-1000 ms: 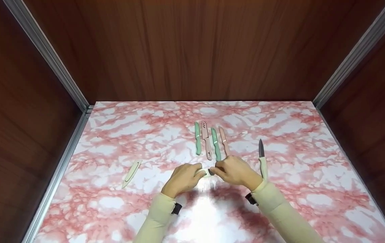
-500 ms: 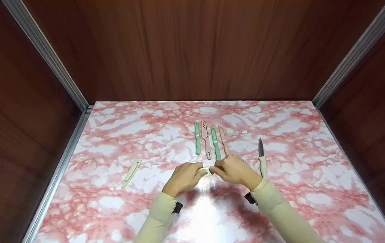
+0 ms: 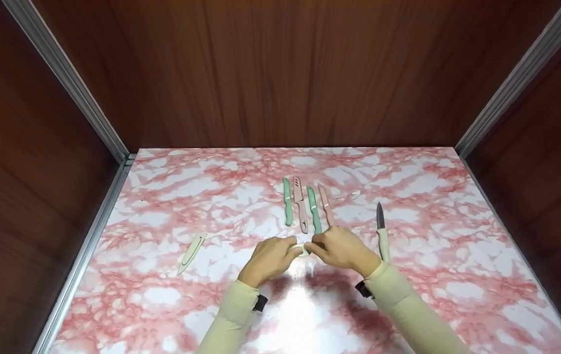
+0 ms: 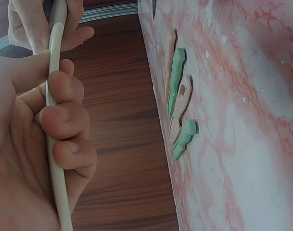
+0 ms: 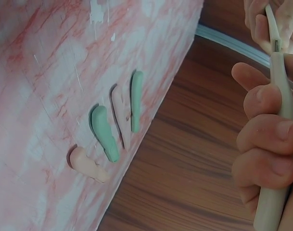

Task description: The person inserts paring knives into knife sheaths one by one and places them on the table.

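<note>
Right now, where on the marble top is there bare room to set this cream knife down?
Bare marble lies between the loose cream sheath and the left hand, and right of the bare-bladed knife. It is crowded around the four sheathed knives just beyond the right hand.

left hand [image 4: 35, 144] gripping cream sheath [image 4: 55, 86]

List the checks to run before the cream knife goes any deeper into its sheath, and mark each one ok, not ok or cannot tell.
1. Left hand grips the cream sheath, fingers curled round it: ok.
2. Right hand grips the cream knife handle: ok.
3. Blade lined up with the sheath mouth: ok, only a sliver of blade shows.
4. Fingertips clear of the blade edge: cannot tell, the hands hide the joint.
5. Bare knife on the table lies apart from the right sleeve: not ok, it lies right beside it.
6. Four sheathed knives lie clear beyond the hands: ok.
</note>
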Demonstrator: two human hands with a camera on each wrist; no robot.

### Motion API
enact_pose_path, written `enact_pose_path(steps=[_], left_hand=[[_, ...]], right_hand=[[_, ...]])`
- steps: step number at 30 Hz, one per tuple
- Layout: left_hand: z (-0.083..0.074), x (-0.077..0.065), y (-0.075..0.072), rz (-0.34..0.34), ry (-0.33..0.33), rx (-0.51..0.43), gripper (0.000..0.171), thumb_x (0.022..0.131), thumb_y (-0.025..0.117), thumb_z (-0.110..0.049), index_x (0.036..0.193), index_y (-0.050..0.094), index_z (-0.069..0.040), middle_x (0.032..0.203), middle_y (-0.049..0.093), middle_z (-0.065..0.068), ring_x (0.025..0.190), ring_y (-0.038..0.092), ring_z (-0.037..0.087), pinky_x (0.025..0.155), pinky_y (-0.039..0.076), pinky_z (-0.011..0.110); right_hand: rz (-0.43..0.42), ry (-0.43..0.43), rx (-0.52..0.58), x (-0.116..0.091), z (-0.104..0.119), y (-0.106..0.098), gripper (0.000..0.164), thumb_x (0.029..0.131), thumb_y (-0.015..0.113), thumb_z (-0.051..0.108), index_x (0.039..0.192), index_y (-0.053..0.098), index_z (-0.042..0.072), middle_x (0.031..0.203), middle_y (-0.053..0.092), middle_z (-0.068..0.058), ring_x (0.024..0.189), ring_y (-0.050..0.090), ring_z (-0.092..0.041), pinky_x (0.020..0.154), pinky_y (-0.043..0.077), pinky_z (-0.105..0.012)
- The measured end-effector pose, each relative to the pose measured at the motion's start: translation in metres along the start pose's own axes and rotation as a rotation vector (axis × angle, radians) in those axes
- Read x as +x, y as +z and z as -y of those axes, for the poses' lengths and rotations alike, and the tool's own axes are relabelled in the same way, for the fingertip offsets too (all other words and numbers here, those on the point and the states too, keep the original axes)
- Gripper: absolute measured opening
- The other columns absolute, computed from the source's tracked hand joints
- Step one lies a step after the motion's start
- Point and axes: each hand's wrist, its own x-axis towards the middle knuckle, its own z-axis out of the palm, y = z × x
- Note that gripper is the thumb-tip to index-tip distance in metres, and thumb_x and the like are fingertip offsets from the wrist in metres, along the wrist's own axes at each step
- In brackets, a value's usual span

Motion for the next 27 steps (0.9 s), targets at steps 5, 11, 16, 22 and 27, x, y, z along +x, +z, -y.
enact_pose_path(steps=[5,11,16,22,27], left_hand=[[0.001,-0.001,0.0,0.007,0.007,-0.018,0.029,0.098,0.05,-0.034,0.074,0.045,-0.017,0.059,0.035,-0.01,0.051,0.034,0.007,0.049,0.03,0.025],[0.001,-0.002,0.001,0.056,-0.004,-0.021,0.03,0.099,0.049,-0.035,0.074,0.046,-0.017,0.058,0.034,-0.008,0.05,0.032,0.008,0.049,0.03,0.025],[0.007,-0.006,0.0,0.114,-0.05,-0.093,0.027,0.097,0.051,-0.035,0.076,0.052,-0.018,0.059,0.038,-0.008,0.049,0.034,0.008,0.049,0.03,0.024],[0.02,-0.013,-0.008,0.093,-0.09,-0.13,0.028,0.096,0.052,-0.036,0.074,0.054,-0.02,0.058,0.04,-0.009,0.051,0.036,0.008,0.052,0.033,0.025],[0.032,-0.02,-0.01,0.051,-0.072,-0.155,0.031,0.097,0.052,-0.033,0.07,0.05,-0.019,0.057,0.034,-0.009,0.051,0.033,0.007,0.052,0.031,0.025]], right_hand=[[-0.03,-0.026,-0.005,0.0,-0.001,0.001,0.034,0.094,0.058,0.032,0.063,0.059,0.018,0.05,0.046,0.012,0.042,0.043,-0.004,0.104,0.029,-0.046],[-0.006,-0.023,0.048,-0.001,-0.006,0.004,0.029,0.093,0.06,0.029,0.066,0.061,0.019,0.051,0.046,0.014,0.042,0.041,-0.002,0.081,0.047,-0.038],[0.05,-0.004,0.093,-0.008,-0.009,0.008,0.03,0.095,0.057,0.033,0.068,0.061,0.02,0.053,0.043,0.015,0.044,0.039,0.0,0.051,0.042,-0.026],[0.042,0.034,0.136,-0.017,-0.018,0.005,0.031,0.096,0.054,0.036,0.069,0.062,0.021,0.055,0.045,0.017,0.044,0.039,0.002,0.049,0.041,-0.022],[0.037,0.057,0.154,-0.022,-0.025,0.002,0.032,0.096,0.053,0.035,0.072,0.065,0.019,0.057,0.047,0.017,0.045,0.039,0.002,0.05,0.041,-0.022]])
